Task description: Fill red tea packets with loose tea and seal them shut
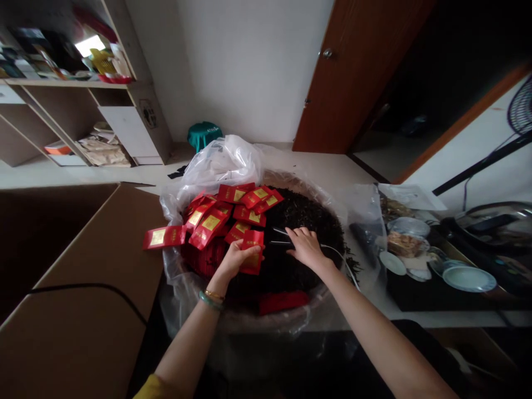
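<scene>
My left hand point(236, 257) grips a red tea packet point(252, 260) with gold print, held upright over the basket. My right hand point(306, 248) is closed around a hand-held heat sealer point(281, 242), dark and shaped like a hair straightener. Its two arms stand apart, pointing at the packet, and a white cord point(338, 252) runs from it. Below both hands, dark loose tea leaves point(307, 213) fill a round basket lined with clear plastic point(177, 277). More red packets point(210, 223) are heaped on its left side, several with gold labels. Another red packet point(284, 302) lies at the near rim.
An open cardboard box point(95, 293) stands at the left. On the right, a dark tray point(419, 299) holds a white dish point(469, 278) and plastic tubs point(407, 244). Behind are a teal-covered bin point(203, 136), shelves point(78, 86) and a brown door point(357, 72).
</scene>
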{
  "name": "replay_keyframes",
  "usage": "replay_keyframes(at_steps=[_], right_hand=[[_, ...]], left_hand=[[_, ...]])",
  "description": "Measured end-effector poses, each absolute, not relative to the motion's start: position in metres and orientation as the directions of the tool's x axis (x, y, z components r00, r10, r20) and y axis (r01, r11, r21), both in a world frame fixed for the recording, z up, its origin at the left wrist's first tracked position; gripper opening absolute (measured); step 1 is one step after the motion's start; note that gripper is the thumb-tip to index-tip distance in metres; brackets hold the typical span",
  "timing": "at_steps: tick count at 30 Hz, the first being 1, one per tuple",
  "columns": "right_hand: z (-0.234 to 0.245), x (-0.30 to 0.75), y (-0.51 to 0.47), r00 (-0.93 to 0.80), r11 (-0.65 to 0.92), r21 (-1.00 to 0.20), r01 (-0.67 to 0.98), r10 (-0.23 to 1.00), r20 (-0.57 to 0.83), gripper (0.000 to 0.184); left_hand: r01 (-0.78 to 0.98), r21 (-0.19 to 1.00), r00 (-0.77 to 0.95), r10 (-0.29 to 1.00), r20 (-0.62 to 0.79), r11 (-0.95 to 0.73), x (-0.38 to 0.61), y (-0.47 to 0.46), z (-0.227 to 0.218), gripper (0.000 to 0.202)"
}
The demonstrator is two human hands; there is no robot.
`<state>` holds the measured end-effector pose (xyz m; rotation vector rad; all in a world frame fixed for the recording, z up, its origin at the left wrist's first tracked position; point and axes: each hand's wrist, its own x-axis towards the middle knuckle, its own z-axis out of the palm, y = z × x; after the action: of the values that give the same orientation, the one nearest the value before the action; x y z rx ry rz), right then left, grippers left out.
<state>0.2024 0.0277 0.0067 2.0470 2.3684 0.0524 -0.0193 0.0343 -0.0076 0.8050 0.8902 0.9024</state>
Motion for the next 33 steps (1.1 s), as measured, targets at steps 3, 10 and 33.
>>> replay_keyframes(at_steps=[3,10,33], right_hand=[[0.004,0.202,0.028,-0.133,0.130,0.070,0.989,0.991,0.033,0.047],[0.006,0.204,0.030,-0.154,0.147,0.091,0.985,0.985,0.083,0.039],[0.059,0.169,0.030,-0.337,0.250,-0.622,0.742,0.941,-0.024,0.036]], left_hand=[[-0.296,0.868,0.342,0.893,-0.292,0.398,-0.019,0.034,-0.007,0.049],[-0.284,0.882,0.335,0.901,-0.278,0.377,-0.019,0.034,-0.009,0.047],[-0.242,0.905,0.392,0.888,-0.239,0.350,-0.020,0.034,-0.018,0.043]])
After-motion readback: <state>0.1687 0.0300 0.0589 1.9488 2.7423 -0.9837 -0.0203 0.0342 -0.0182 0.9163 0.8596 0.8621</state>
